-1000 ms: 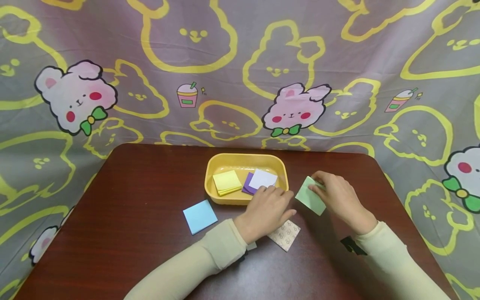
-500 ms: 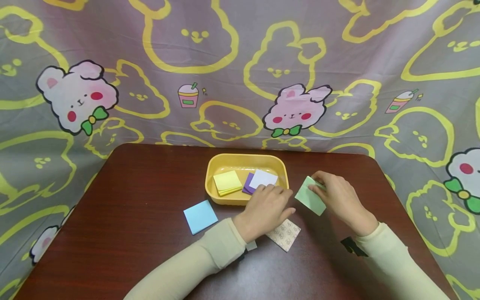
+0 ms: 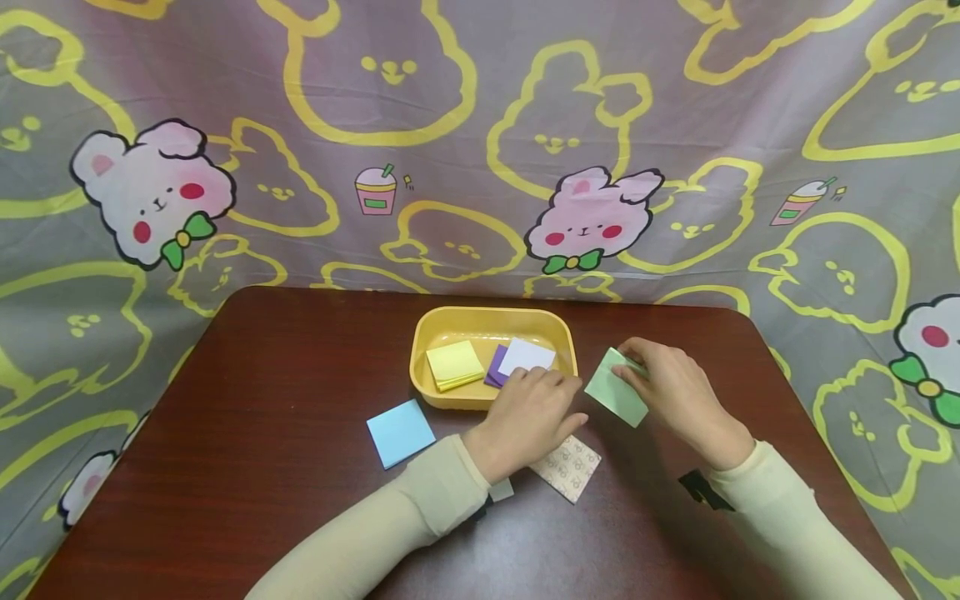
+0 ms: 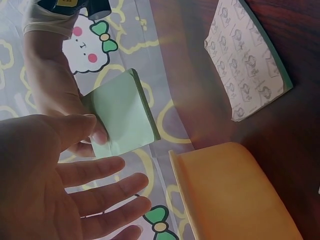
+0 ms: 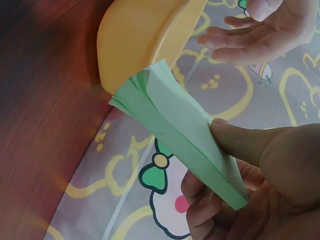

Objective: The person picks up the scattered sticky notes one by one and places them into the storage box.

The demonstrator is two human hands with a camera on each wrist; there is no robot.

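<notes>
My right hand (image 3: 678,396) pinches a pad of light green sticky notes (image 3: 617,388) between thumb and fingers, to the right of the yellow tray (image 3: 417,367). In the right wrist view the sheets of the green pad (image 5: 172,127) fan apart at the far end. Over the tray's front right edge hovers my left hand (image 3: 528,421), its fingers loosely spread and holding nothing. The left wrist view shows that hand (image 4: 85,180) palm on, apart from the green pad (image 4: 125,115). Inside the tray lie yellow sticky notes (image 3: 454,365), a purple pad (image 3: 494,367) and a white pad (image 3: 527,357).
A blue sticky note pad (image 3: 401,433) lies on the brown table (image 3: 247,467), front left of the tray. A patterned pad (image 3: 572,468) lies in front of it, partly under my left hand. A small grey piece (image 3: 501,490) shows beside my left wrist. A patterned cloth (image 3: 450,108) hangs behind.
The right hand has shifted slightly left and up with the green pad. My left hand has drifted a little to the left. The pads in the tray and on the table have stayed put.
</notes>
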